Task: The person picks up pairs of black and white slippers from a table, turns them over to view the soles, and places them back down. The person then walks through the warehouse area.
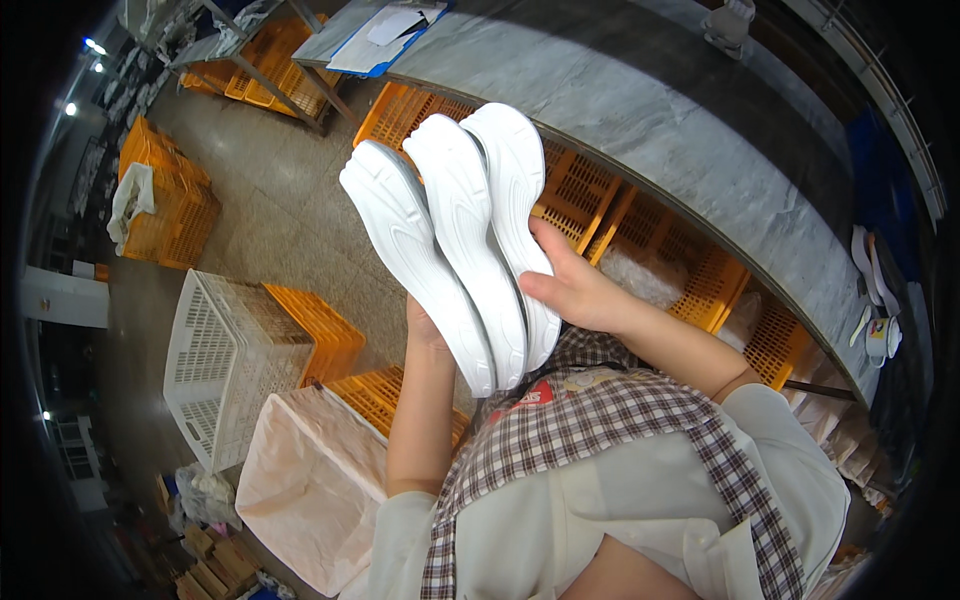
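Three white shoe soles [455,190] are held up in front of me, pressed side by side with their ridged sidewalls toward me. My right hand [575,285] grips the rightmost sole, its thumb on the near face and its other fingers at the far edge. At the lower left of the bundle, my left hand [421,324] holds the leftmost sole from behind, so most of its fingers are hidden. The soles tilt, with their upper ends leaning left over the floor.
A long grey worktop [640,110] curves along the right, with orange crates [570,200] beneath it. A clipboard [385,38] lies at its far end, and loose shoe parts [878,290] at the right. To my left stand a white crate [205,365] and a lined bin [310,490].
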A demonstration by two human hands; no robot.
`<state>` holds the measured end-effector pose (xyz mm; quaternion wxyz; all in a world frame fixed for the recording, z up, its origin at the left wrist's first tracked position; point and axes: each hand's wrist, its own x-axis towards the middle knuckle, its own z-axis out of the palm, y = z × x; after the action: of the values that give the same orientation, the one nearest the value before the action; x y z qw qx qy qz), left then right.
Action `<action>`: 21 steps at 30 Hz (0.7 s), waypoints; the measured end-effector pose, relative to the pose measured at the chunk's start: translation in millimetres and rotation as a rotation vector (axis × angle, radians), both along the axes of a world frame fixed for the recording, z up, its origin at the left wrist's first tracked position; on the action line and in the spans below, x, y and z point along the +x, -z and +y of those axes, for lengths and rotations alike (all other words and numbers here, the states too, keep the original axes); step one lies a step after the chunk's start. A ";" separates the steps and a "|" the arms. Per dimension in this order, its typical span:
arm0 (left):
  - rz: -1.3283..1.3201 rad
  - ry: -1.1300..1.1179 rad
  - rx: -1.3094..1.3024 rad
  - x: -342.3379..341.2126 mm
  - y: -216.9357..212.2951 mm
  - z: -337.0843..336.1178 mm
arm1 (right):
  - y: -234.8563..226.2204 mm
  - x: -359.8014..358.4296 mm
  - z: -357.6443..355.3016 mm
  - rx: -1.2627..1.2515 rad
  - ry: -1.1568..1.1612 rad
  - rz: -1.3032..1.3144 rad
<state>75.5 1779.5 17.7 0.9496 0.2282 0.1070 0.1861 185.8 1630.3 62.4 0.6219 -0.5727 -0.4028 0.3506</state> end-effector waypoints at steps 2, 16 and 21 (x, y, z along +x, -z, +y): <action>-0.062 0.030 0.042 -0.7 1.3 3.9 | -2.4 3.2 1.1 -0.059 0.025 -0.106; 0.183 -0.057 0.488 -11.4 25.9 22.7 | 3.1 30.5 6.2 -0.080 0.050 -0.339; 0.120 -0.085 0.464 -11.8 22.7 22.6 | 2.1 30.3 8.7 -0.018 0.052 -0.375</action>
<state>63.7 1802.0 -5.0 0.8551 0.4460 0.1271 0.2317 216.0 1639.0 60.3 0.5397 -0.6440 -0.4933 0.2251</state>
